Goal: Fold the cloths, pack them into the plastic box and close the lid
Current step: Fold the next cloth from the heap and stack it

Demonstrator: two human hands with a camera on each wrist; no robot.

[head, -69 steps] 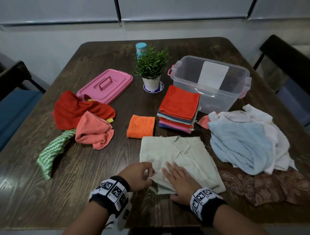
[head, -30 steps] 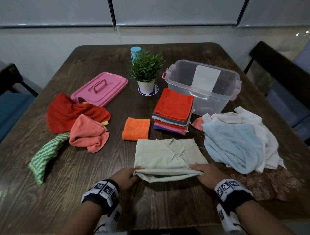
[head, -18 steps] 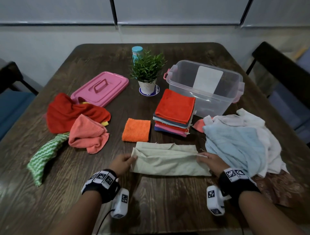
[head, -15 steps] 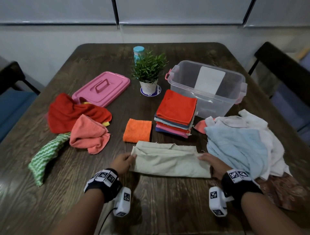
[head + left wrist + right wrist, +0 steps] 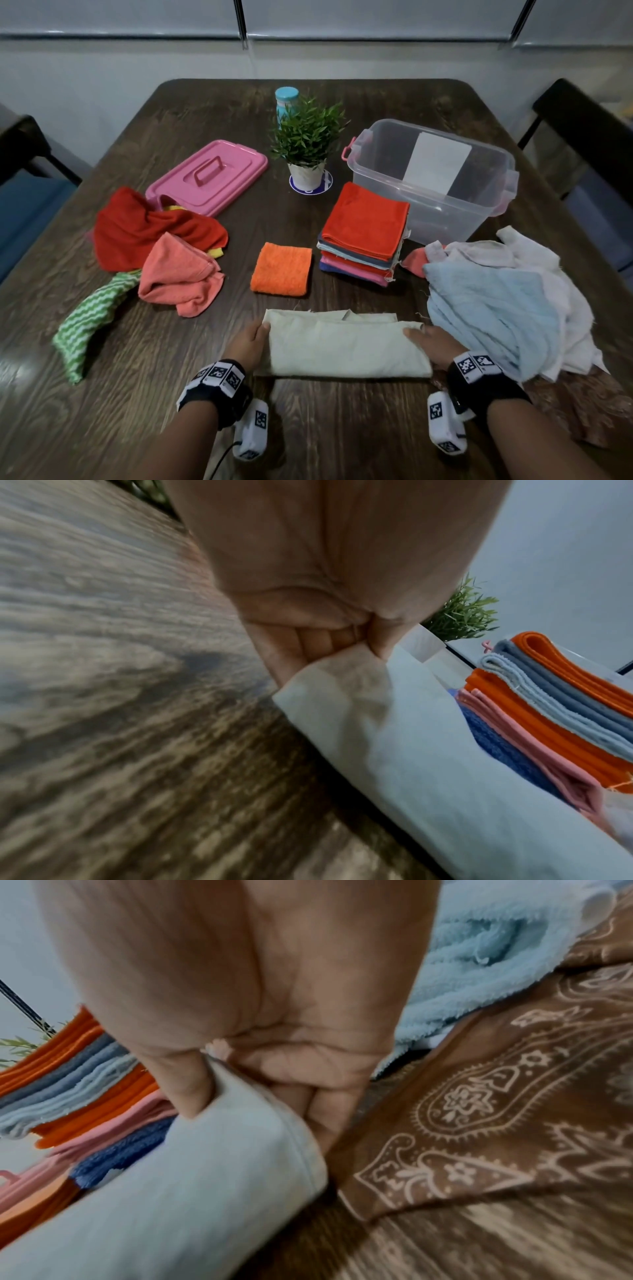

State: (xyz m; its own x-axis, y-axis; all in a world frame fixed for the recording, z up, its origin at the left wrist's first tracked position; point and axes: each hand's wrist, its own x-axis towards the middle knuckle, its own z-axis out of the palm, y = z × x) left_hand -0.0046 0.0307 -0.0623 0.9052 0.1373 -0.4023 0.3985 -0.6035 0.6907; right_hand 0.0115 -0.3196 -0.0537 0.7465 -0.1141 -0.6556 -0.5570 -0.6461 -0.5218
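A beige cloth (image 5: 346, 346) lies folded into a long strip near the table's front edge. My left hand (image 5: 251, 342) pinches its left end (image 5: 339, 669), thumb on top and fingers under. At the right end (image 5: 246, 1123) my right hand (image 5: 428, 342) pinches the cloth the same way. Behind it sit a folded orange cloth (image 5: 281, 269) and a stack of folded cloths (image 5: 363, 233). The clear plastic box (image 5: 431, 181) stands open at the back right, and its pink lid (image 5: 209, 174) lies at the back left.
Unfolded cloths lie left: red (image 5: 144, 226), salmon (image 5: 178, 274), green-white striped (image 5: 89, 322). On the right is a pile with a light blue towel (image 5: 489, 308), white cloths (image 5: 534, 253) and a brown patterned cloth (image 5: 496, 1096). A potted plant (image 5: 308, 144) and a teal-capped bottle (image 5: 286, 99) stand behind.
Both hands took the near edge of the beige cloth, lifted it and folded it away over itself; the cloth went from a wide sheet to a narrow strip.
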